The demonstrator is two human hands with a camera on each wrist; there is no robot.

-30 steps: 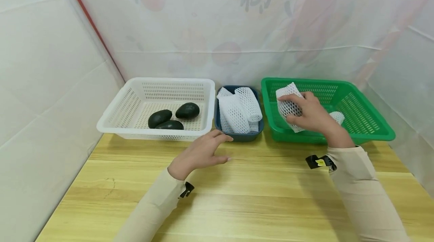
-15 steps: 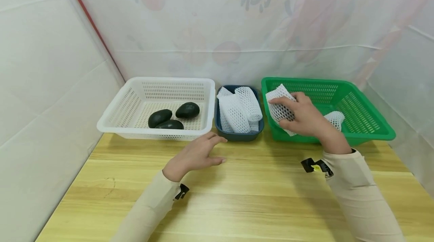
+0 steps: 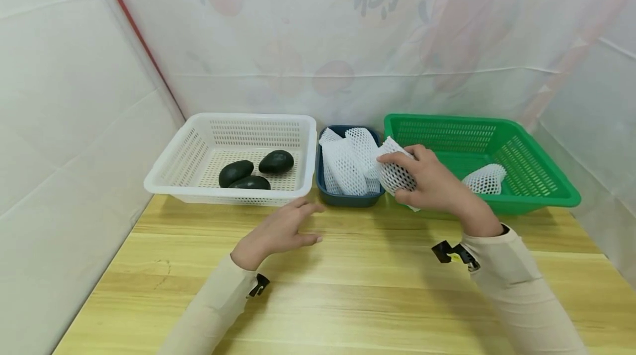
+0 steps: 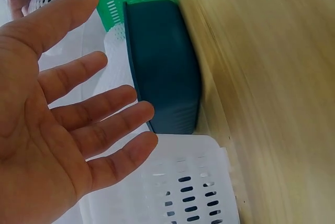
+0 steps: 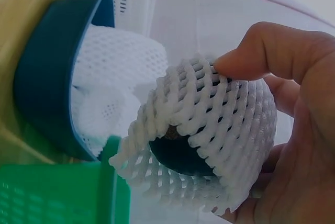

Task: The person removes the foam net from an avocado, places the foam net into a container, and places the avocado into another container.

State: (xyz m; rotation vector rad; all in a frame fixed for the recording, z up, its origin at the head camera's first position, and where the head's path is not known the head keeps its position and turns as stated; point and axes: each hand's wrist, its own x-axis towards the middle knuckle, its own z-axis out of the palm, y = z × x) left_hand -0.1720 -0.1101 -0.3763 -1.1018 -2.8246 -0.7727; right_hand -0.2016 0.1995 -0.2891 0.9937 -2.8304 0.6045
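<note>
My right hand (image 3: 434, 181) grips an avocado (image 5: 180, 153) wrapped in a white foam net sleeve (image 5: 225, 109), held over the left rim of the green basket (image 3: 541, 199). The dark fruit shows through the mesh and at the sleeve's open end. My left hand (image 3: 278, 231) hovers above the table in front of the white basket (image 3: 164, 175), fingers spread and holding nothing; its bare palm shows in the left wrist view. Between the baskets, a dark blue bin (image 3: 343, 200) contains several white foam net sleeves (image 3: 345, 164).
Three avocados (image 3: 276, 162) lie inside the white basket. Another net-sleeved piece (image 3: 487, 178) lies in the green basket. All the containers stand in a row along the back of the wooden table (image 3: 348, 289), against a pale sheet wall (image 3: 298, 29).
My right hand has carried the sleeved avocado left, from inside the green basket to its left rim, uncovering more of the other sleeved piece. My left hand has drawn back slightly left.
</note>
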